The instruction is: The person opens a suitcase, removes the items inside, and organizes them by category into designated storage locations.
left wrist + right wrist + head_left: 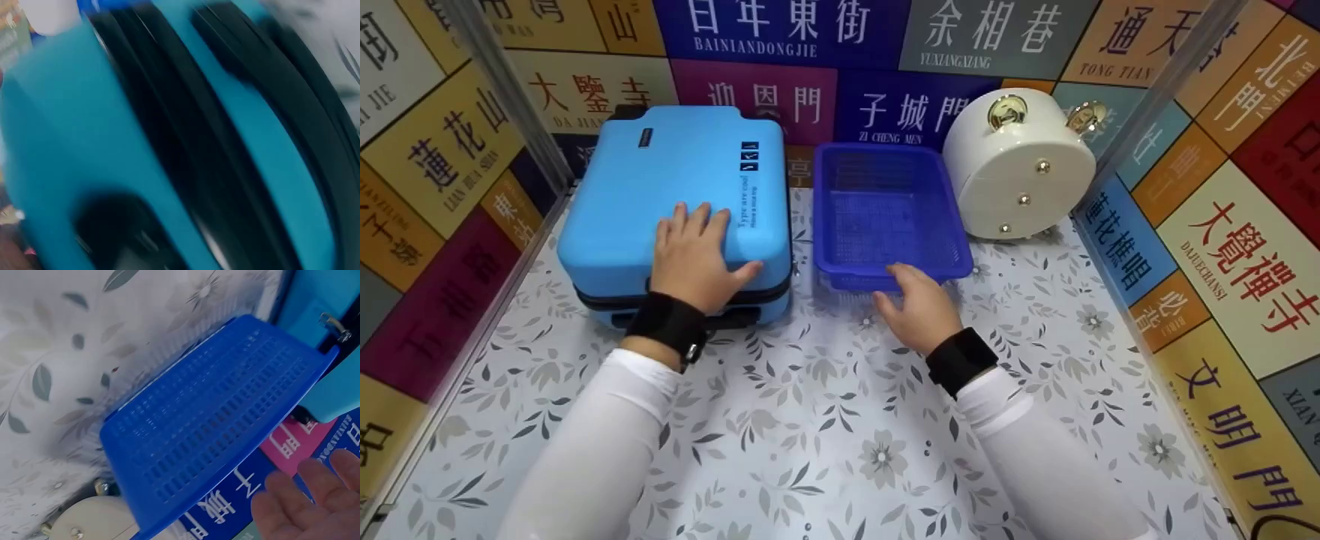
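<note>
Suitcase [675,172] lies under left hand [694,259] — right hand [921,309] by basket [877,217]

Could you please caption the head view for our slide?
Left hand on a light-blue suitcase, right hand by a dark-blue basket, white case to the right.

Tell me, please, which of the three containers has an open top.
The blue plastic basket in the middle: its inside shows, while the suitcase and the white round case show closed surfaces.
</note>
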{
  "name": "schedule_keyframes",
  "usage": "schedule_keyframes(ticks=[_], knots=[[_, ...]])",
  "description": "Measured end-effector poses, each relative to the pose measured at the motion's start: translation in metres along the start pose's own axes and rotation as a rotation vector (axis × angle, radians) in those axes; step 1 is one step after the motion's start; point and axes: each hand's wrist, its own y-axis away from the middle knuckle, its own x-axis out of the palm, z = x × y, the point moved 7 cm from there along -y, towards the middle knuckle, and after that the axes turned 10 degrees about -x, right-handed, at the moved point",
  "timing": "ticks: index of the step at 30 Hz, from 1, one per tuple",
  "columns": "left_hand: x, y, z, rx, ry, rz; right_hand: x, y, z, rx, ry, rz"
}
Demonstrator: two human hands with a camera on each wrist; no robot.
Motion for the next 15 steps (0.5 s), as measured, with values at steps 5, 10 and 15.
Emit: schedule_keyframes(ticks=[5,10,15], knots=[[0.005,-0.003,0.018,0.001,-0.064,-0.029,0.014,-0.002,0.013,-0.025,-0.013,0.052],[0.008,-0.003,0.02,0.012,-0.082,-0.114,0.034,-0.011,0.023,-0.032,0.0,0.153],[0.008,-0.001,0.021,0.014,-0.076,-0.175,0.058,-0.025,0.033,-0.026,-0.052,0.245]])
